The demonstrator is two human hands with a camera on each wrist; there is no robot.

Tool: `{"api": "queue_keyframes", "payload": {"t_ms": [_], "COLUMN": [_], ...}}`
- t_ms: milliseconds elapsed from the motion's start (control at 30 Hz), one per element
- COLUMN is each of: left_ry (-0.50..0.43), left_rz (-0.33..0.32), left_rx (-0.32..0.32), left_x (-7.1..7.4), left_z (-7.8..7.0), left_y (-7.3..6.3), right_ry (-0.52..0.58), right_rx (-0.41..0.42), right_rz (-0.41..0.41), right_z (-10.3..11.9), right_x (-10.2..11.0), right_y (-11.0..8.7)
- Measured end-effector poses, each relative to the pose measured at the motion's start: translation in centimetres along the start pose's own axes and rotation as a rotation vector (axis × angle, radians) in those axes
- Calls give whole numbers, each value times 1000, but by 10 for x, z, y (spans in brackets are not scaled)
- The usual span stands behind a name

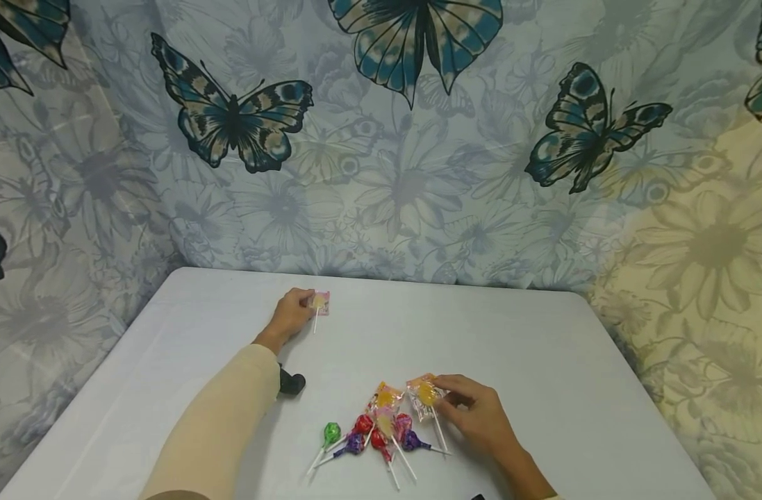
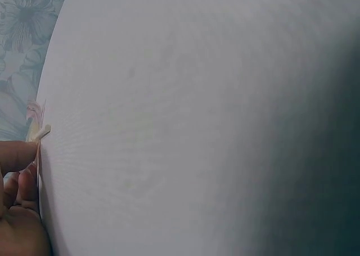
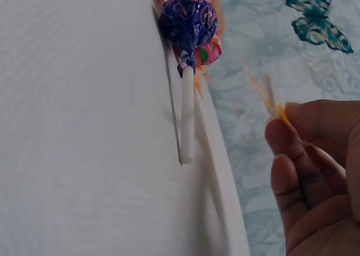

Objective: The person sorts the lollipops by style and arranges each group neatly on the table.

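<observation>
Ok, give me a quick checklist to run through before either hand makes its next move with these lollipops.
1. Left hand has hold of the pink-wrapped lollipop: ok, pinched by its wrapper.
2. That lollipop rests fully on the table: cannot tell.
3. Right hand has hold of the yellow lollipop: ok, pinched between thumb and fingers.
4. Other lollipops in the pile lie apart: not ok, several overlap.
5. Green lollipop clear of the left sleeve: ok, bare table lies between them.
</observation>
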State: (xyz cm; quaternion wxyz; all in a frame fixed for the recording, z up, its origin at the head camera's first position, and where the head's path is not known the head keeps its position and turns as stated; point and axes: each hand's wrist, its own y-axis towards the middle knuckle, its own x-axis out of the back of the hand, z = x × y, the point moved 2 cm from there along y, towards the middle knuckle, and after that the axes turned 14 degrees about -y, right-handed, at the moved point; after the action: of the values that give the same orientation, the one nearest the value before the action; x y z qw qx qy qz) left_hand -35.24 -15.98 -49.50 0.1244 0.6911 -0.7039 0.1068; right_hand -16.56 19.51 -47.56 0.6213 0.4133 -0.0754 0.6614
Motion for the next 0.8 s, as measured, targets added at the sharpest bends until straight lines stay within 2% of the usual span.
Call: {"api": "queue_keyframes", "payload": {"t_ms": [267,567,800], "left_ry": [1,14,1], "left_rz": [3,-11,-7], "left_rx": [-5,-8,-17], "left_x": [-1,0,-1], "left_z": [-2,-2,-1], "left_y": [-1,-2,-2], "right_ry": [97,150,208], "right_rx": [-12,96,164], "right_rz": [-30,-99,-114], "right_z": [16,42,65], "right_x": [13,28,41], "right_y": [7,22,30]}}
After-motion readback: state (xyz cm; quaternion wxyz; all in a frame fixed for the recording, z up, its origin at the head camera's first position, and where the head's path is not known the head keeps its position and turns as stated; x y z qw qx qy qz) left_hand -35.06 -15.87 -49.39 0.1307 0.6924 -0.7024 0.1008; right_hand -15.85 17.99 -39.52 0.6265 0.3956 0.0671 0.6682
